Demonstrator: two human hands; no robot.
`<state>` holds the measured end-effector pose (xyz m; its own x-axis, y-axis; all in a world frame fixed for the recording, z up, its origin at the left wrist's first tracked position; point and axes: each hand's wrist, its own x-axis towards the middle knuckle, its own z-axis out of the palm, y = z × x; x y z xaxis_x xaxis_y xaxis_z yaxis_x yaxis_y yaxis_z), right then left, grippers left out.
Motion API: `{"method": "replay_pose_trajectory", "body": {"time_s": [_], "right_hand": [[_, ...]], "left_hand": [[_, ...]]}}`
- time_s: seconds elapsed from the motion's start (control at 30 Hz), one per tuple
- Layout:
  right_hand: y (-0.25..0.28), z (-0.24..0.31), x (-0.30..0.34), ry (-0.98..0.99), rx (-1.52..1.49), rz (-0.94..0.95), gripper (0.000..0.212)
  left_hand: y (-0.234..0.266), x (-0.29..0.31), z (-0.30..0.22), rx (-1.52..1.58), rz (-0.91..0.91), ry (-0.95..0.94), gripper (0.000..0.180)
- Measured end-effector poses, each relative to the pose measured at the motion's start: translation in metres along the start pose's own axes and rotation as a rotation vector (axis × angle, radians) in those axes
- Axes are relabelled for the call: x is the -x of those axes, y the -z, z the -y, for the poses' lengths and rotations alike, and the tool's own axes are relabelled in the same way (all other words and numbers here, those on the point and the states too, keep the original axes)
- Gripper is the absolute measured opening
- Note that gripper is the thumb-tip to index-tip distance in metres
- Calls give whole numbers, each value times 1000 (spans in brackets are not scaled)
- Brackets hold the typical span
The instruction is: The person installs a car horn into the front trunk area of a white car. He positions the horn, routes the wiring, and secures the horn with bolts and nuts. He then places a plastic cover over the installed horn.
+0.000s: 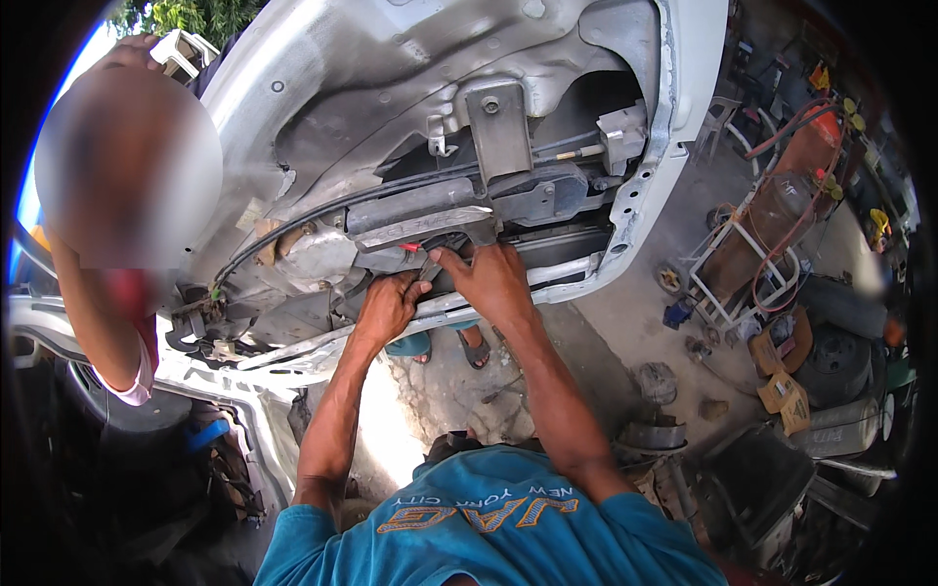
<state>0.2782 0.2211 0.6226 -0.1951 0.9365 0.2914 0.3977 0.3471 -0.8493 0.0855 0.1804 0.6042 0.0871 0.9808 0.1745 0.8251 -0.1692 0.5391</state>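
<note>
Both my hands are inside the bare inner side of a silver car door or tailgate (352,88), at its lower middle. My left hand (391,305) is closed, its thumb and fingers pinched together by a small dark part. Close beside it on the right, my right hand (491,280) is also curled closed, thumb toward the left one. What either hand grips is too small and covered to name. A small red piece (410,247) shows just above the fingers. Over the hands runs a grey metal bracket (422,229), with a black motor-like unit (549,191) to its right.
Another person's arm (103,322) is at the left, by the panel. A black cable (322,202) crosses the panel. On the right floor stand a white-framed cart (743,259) with a cylinder, a cardboard box (782,398) and a wheel (832,359). Concrete floor (576,381) lies below.
</note>
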Motion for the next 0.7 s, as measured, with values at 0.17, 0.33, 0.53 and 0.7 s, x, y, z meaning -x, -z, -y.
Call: {"method": "replay_pose_trajectory", "body": {"time_s": [0.17, 0.33, 0.53, 0.7], "right_hand": [[-5, -2, -4, 13, -43, -32, 54], [-18, -7, -9, 68, -55, -148, 48], [-31, -25, -19, 83, -48, -125, 44], [-29, -21, -13, 90, 14, -95, 30]], "left_hand": [[6, -2, -2, -29, 56, 18, 30], [2, 6, -4, 112, -33, 24, 32], [7, 13, 2, -8, 1, 132, 36], [10, 3, 36, 34, 229, 129, 34]]}}
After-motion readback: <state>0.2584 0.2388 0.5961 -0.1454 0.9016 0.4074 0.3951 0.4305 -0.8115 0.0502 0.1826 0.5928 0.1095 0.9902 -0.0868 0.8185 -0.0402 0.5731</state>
